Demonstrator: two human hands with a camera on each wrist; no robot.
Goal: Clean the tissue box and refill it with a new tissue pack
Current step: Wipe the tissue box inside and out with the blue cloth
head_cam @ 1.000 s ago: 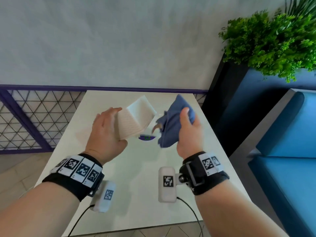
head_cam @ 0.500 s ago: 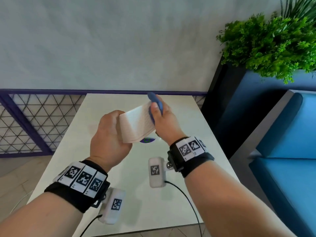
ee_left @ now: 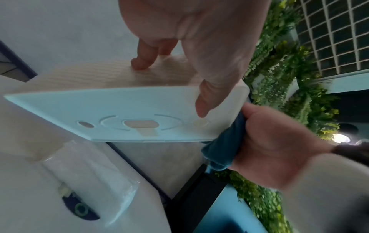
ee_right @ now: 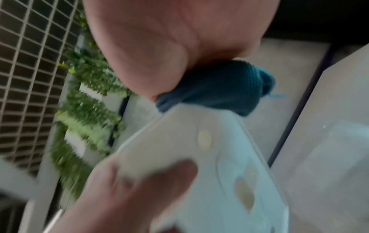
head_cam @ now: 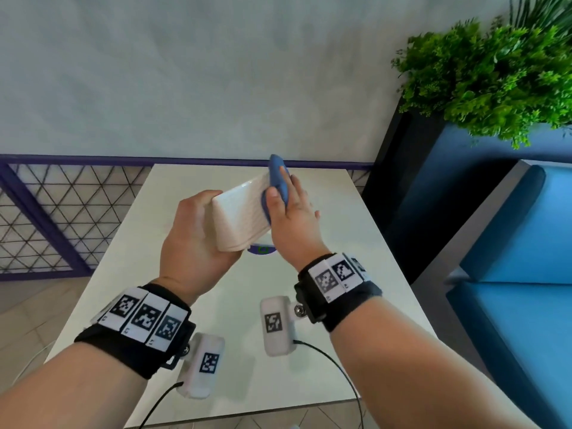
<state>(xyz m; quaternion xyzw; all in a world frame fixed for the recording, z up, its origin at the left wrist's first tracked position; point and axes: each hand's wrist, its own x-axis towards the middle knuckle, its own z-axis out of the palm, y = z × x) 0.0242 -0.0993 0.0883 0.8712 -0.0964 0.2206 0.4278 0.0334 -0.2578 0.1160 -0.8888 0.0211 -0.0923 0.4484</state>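
Head view, centre of frame: the left hand point(head_cam: 198, 239) holds the white tissue box point(head_cam: 243, 218) up off the table point(head_cam: 235, 305), tilted, fingers curled over its ribbed side and thumb across the flat base panel. Left wrist view shows that panel with its oval slot and round holes facing the camera.

The right hand point(head_cam: 292, 218) is closed round a bunched blue cloth point(head_cam: 276, 181) and presses it against the box's right-hand end face. Cloth and box are touching at that end.

The new tissue pack point(ee_left: 89, 178) lies on the table, lower left of the left wrist view, in clear wrap, well apart from the box; a small dark round item sits partly under it, identity unclear.

Step in hand, as I judge it: wiping the box exterior. Refill not yet begun.

To do it well:
- keep the left-hand grip firm so the box does not twist under cloth pressure;
- wipe along the ribs, not across;
- rotate the box to reach faces now covered by fingers;
- wipe the base panel and slot edges before loading the pack.
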